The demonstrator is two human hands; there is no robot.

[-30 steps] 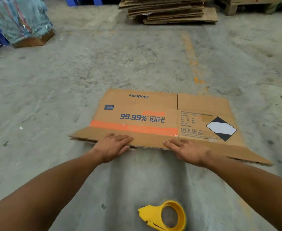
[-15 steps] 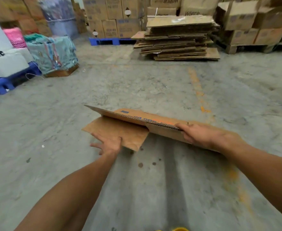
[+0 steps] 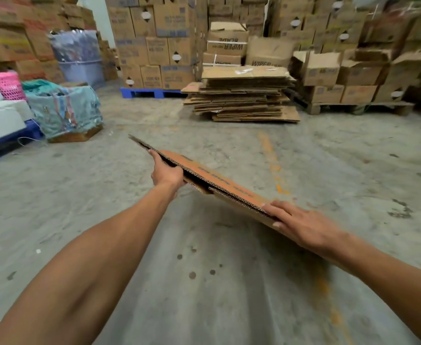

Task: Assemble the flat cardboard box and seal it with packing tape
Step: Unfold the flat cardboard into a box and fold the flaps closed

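The flat cardboard box [image 3: 219, 179] is held off the concrete floor, seen nearly edge-on, its orange-printed face up and its corrugated near edge toward me. My left hand [image 3: 166, 174] grips that near edge toward its left end, fingers wrapped around the layers. My right hand [image 3: 301, 222] lies on the right end, fingers spread over the top and the edge. The tape dispenser is out of view.
A stack of flattened cartons [image 3: 244, 95] lies on the floor straight ahead. Behind it stand walls of stacked boxes on a blue pallet [image 3: 152, 92] and a wooden pallet [image 3: 354, 107]. A cloth-covered bundle [image 3: 65, 110] and a pink basket [image 3: 9, 84] sit at the left.
The flat box has been lifted from the floor with both hands. My left hand went from under the loose flap to gripping the edge. My view tilted up; the yellow dispenser left the frame.
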